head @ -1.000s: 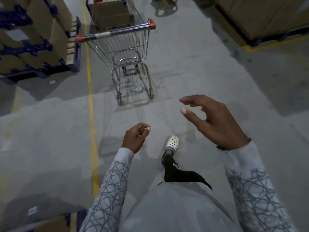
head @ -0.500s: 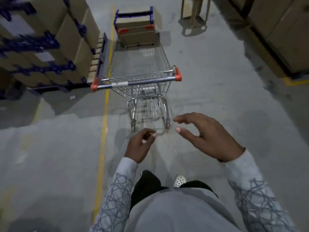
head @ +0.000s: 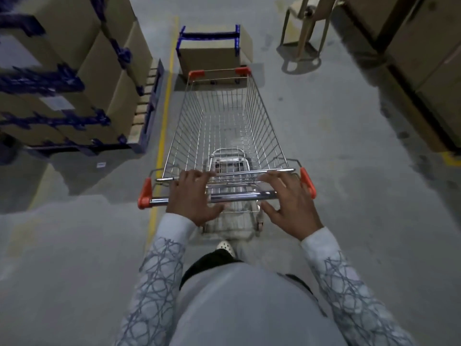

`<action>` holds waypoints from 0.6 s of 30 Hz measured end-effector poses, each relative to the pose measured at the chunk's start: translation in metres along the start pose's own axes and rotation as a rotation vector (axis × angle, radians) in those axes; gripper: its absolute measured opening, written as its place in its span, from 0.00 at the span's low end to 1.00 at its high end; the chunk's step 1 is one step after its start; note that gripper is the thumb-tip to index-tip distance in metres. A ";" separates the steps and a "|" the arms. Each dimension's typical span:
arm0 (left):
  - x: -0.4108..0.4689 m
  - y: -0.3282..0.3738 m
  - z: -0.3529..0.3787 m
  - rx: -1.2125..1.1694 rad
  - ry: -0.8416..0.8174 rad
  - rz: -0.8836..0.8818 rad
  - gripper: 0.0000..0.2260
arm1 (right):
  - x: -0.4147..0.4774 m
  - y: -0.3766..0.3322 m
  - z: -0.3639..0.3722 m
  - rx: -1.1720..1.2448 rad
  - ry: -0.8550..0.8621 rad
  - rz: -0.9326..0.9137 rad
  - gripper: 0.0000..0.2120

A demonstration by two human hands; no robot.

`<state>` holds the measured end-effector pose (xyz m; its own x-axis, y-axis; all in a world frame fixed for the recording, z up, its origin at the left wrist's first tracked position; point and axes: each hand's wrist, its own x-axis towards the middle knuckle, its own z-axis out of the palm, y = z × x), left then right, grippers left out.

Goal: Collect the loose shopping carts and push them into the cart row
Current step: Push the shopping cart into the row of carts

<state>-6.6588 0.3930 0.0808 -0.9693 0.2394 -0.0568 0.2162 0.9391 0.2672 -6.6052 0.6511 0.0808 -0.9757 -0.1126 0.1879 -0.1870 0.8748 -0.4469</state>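
The wire shopping cart (head: 264, 136) stands in the centre of the frame, to the right of a yellow floor line (head: 162, 136), its front end close to a cardboard box (head: 209, 53) at upper centre. At lower centre, 2 hands lie over its chrome handle bar (head: 239, 196). The left hand (head: 192, 196) and the right hand (head: 289, 203) both have their fingers spread wide and nearly straight across the bar, thumbs below it, not wrapped round it.

Sleeves: left sleeve (head: 159, 273) at 7 o'clock, right sleeve (head: 349, 285) at 5 o'clock; pale grey with a dark tangled-line print.
Cuffs (head: 178, 222): plain white, at left hand (head: 192, 198) and right hand (head: 291, 206).
Shirt front (head: 249, 310): plain pale grey.
Trousers (head: 207, 264): black.
Shoe (head: 225, 246): white perforated clog, 12 o'clock of the trousers.
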 end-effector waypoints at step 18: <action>0.121 -0.028 0.036 0.080 -0.286 -0.009 0.44 | 0.132 0.043 0.037 -0.309 -0.533 0.403 0.51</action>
<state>-6.7778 0.4040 0.0320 -0.9011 0.2801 -0.3309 0.2274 0.9552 0.1894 -6.7460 0.6565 0.0543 -0.8995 0.1009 -0.4252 0.1619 0.9807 -0.1099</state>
